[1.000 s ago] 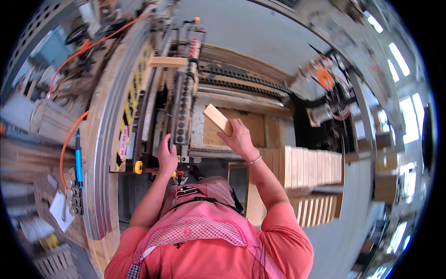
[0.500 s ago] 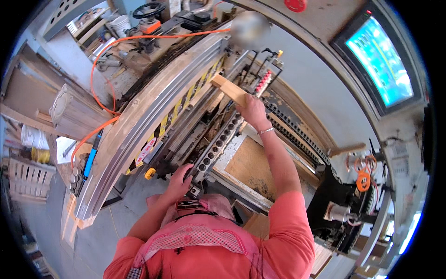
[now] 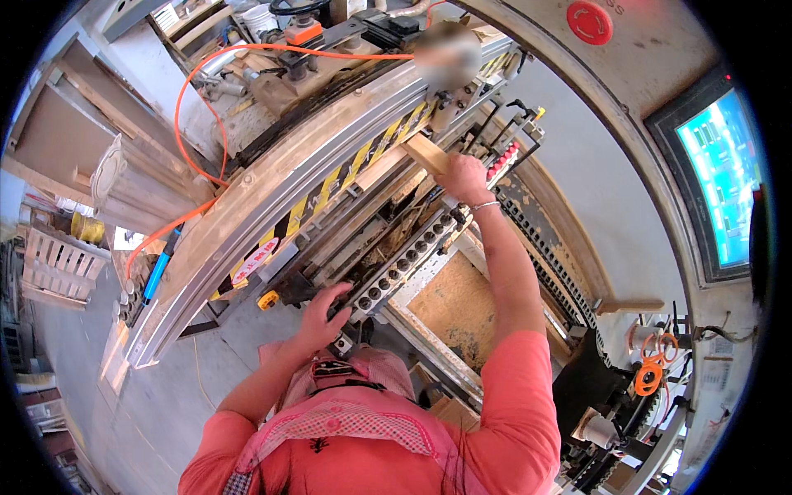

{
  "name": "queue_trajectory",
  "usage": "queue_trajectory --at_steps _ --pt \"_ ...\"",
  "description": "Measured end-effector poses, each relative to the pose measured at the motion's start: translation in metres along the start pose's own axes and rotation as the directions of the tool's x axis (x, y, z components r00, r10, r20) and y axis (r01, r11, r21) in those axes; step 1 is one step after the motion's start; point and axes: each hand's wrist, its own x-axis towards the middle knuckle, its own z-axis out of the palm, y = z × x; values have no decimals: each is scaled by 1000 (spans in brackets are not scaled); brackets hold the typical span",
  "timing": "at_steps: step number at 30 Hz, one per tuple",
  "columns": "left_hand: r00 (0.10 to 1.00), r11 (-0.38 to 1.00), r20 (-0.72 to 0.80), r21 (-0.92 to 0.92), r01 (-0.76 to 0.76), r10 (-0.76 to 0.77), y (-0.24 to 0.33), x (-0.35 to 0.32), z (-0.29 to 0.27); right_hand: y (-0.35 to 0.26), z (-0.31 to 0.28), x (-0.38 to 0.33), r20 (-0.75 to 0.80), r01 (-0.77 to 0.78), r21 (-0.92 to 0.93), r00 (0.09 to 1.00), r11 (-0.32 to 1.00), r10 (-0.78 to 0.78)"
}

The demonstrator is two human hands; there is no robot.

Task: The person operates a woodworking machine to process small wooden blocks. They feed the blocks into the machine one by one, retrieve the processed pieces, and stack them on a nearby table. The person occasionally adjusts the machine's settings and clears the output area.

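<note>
My right hand is stretched far forward and closed round the near end of a light wooden board. The board's other end reaches the long rail with the yellow and black striped band. My left hand is close to my body, its fingers apart and holding nothing that I can see. It is beside the near end of a machine bar set with a row of round black parts. Whether its fingertips touch the bar, I cannot tell.
A yellow knob sticks out left of my left hand. An orange hose loops over the wooden beam on the left. At the upper right are a red emergency stop button and a lit screen. Orange scissors hang on the right.
The whole view has shifted, with more of the machine's right-hand panel showing. My left fingers have spread and lifted somewhat at the bar's end. My right hand still grips the wooden board.
</note>
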Motion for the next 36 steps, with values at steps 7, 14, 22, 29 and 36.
queue_trajectory --at_steps 7,14,22,29,36 --pt "985 637 65 -755 153 -159 16 65 51 -15 -61 -73 191 -43 351 981 936 -27" --pt "955 418 229 -861 289 -189 26 91 71 -55 -59 -136 363 -38 632 897 774 -253" --pt "996 886 -81 -463 -2 -40 -4 44 35 -5 -24 -31 -25 -12 126 1000 992 15" --pt "994 862 -18 -500 85 -108 -3 28 29 -4 21 10 9 -25 -110 1000 994 26" --pt "997 870 0 -489 68 -78 -5 31 29 -22 12 6 90 -38 -162 995 986 53"
